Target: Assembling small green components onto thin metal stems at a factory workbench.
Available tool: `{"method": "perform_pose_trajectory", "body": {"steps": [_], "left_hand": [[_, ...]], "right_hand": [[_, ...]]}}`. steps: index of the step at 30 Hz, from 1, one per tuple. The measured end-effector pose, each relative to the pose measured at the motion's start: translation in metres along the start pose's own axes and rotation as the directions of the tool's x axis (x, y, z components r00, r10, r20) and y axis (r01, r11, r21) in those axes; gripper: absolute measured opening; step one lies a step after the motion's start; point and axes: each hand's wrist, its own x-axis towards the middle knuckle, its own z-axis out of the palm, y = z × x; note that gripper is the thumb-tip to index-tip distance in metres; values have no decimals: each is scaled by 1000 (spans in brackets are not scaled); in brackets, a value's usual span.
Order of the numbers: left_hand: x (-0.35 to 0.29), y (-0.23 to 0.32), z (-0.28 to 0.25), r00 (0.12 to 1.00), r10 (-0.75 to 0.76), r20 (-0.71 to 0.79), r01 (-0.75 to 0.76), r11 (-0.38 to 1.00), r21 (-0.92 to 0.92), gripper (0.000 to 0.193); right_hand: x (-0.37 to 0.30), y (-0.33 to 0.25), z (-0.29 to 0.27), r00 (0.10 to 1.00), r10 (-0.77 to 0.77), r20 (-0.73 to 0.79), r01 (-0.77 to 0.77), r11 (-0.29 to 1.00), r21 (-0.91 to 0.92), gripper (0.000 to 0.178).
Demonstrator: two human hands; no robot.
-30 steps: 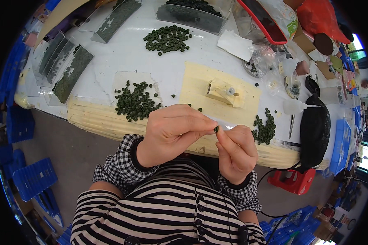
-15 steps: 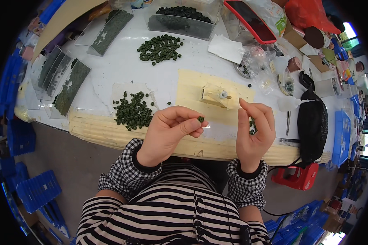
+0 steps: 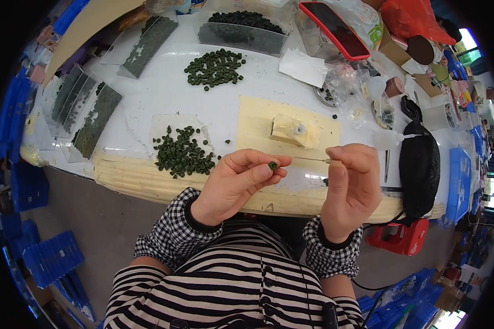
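Free passage at left of centre: a bare stretch of white tabletop [image 3: 140, 101] between the clear bins [image 3: 96, 123] at far left and the lower pile of green pieces [image 3: 184, 156]. A second lane lies between that pile and the upper pile [image 3: 214, 68]. Obstructions: at centre right, a pale yellow block [image 3: 291, 131] stands beyond the hands. The gap between left hand [image 3: 233, 183] and right hand [image 3: 350, 189] is crossed by a thin tool [image 3: 311, 159]. At right, a black mesh bag [image 3: 420, 170] and white bottle [image 3: 387, 140] block sideways reach; a phone [image 3: 335, 30] limits access at upper right.
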Motion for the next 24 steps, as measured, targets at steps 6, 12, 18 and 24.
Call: {"method": "perform_pose_trajectory", "body": {"steps": [6, 12, 18, 24], "left_hand": [[1, 0, 6, 999, -6, 48, 7, 1000, -19, 15], [-1, -1, 2, 999, -17, 36, 17, 1000, 5, 16], [1, 1, 6, 999, -11, 51, 12, 1000, -18, 16], [0, 0, 6, 1000, 10, 13, -10, 1000, 5, 15]], "right_hand": [[-10, 3, 11, 968, 207, 144, -245, 904, 349, 9], [-11, 6, 13, 971, 178, 158, -221, 920, 324, 10], [-11, 6, 15, 981, 144, 132, -178, 937, 302, 10], [-8, 7, 13, 966, 239, 97, -257, 871, 419, 9]]}}
